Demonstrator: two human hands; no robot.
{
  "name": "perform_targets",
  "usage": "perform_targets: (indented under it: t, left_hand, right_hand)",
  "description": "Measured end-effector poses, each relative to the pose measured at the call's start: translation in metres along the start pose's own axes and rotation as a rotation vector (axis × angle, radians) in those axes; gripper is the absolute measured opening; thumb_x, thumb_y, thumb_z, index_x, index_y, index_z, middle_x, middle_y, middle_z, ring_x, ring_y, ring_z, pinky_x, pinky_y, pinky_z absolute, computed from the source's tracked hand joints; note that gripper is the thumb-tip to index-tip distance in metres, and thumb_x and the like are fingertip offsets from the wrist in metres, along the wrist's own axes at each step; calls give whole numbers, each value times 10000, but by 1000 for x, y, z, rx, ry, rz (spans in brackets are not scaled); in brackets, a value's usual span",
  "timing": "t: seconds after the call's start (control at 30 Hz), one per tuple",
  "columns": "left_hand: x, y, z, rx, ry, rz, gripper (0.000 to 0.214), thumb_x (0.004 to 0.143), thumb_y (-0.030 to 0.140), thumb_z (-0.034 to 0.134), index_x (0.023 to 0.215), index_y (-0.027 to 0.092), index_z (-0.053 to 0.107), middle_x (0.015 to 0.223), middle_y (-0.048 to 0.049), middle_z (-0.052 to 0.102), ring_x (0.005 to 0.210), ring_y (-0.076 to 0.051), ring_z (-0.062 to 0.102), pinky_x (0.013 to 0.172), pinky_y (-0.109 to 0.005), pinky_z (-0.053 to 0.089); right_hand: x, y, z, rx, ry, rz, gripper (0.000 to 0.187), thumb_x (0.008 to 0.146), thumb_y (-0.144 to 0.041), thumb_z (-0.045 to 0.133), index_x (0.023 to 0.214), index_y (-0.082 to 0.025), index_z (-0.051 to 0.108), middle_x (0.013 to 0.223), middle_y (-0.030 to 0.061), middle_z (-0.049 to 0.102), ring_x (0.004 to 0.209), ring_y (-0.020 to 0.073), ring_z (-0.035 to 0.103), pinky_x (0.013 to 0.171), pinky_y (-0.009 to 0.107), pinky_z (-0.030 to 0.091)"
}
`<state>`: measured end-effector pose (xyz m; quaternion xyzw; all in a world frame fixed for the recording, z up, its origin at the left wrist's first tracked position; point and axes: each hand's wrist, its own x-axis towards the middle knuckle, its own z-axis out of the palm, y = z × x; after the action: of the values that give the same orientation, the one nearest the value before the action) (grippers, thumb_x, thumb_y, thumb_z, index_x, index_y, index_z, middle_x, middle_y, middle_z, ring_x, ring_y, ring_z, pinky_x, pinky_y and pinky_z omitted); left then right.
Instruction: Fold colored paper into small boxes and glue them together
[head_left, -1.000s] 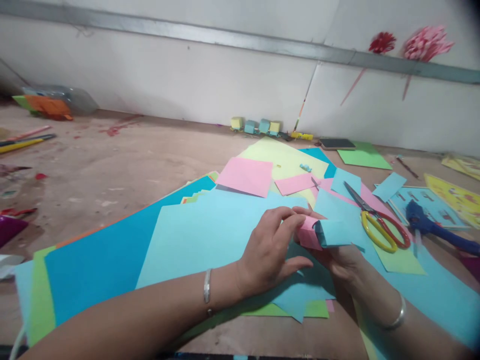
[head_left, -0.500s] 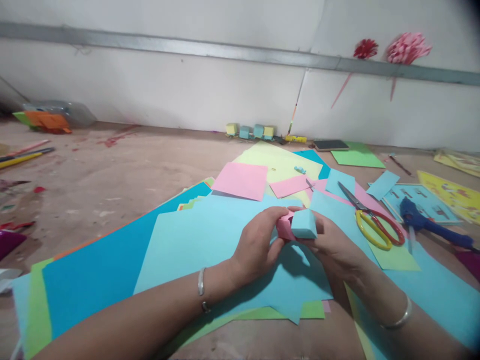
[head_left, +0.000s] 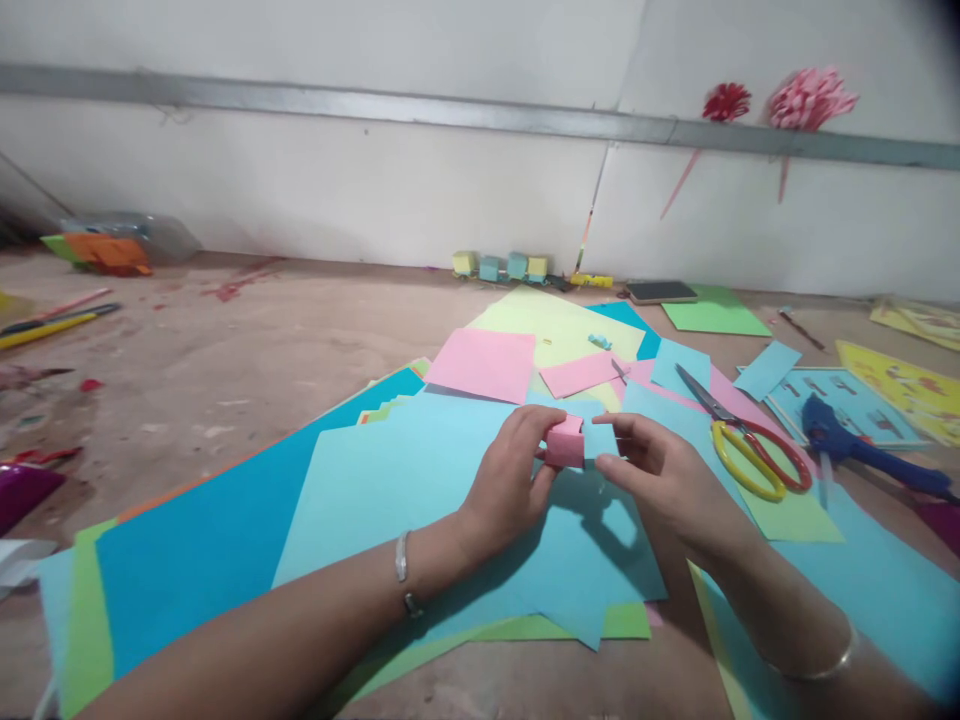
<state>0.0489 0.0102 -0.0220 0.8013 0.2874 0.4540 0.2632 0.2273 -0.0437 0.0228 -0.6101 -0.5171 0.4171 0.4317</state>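
Note:
My left hand (head_left: 514, 460) is closed around a small pink paper box (head_left: 566, 443), thumb below and fingers above. Right beside the box is a small light-blue paper box (head_left: 600, 438), its end turned toward the pink one. My right hand (head_left: 660, 475) pinches the light-blue box between thumb and fingertips, and the fingers cover its right part. Whether the two boxes touch, I cannot tell. Both hands are raised over a large light-blue paper sheet (head_left: 405, 500), on which their shadow falls.
Scissors (head_left: 742, 440) with yellow and red handles lie right of my right hand, and a blue glue gun (head_left: 862, 445) beyond them. A pink paper square (head_left: 484, 365) lies ahead. Small yellow and blue paper boxes (head_left: 499, 266) stand by the wall (head_left: 300, 190).
The pink box has turned in my left hand and shows more of its side. My right hand has shifted slightly right, its fingers straighter, and the light-blue box shows a different face.

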Motion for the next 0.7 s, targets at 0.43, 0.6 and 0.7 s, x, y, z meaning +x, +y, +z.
perform_targets:
  t: [0.43, 0.6, 0.7]
  left_hand:
    - [-4, -10, 0, -221, -39, -142, 427, 922, 207, 524, 1350, 210, 520, 1236, -128, 646, 1006, -210, 646, 784, -365, 591]
    - [2, -1, -1, -479, -50, -542, 497, 892, 231, 548, 1377, 133, 506, 1160, -130, 685, 940, -209, 654, 854, -383, 543]
    - [5, 6, -1, -590, -62, -662, 483, 881, 244, 554, 1348, 124, 541, 1251, -136, 644, 1064, -239, 615, 939, -395, 493]
  right_hand:
    - [-5, 0, 3, -195, 87, -332, 331, 862, -281, 592, 1187, -273, 654, 1160, 77, 594, 1040, 211, 589, 821, 354, 541]
    - [-4, 11, 10, 5, 188, -260, 259, 805, -301, 697, 1036, -229, 602, 1083, 68, 630, 995, 211, 627, 812, 360, 576]
    - [-4, 16, 15, 1, 216, -335, 143, 818, -291, 695, 868, -223, 579, 1064, 56, 609, 990, 198, 619, 790, 334, 582]
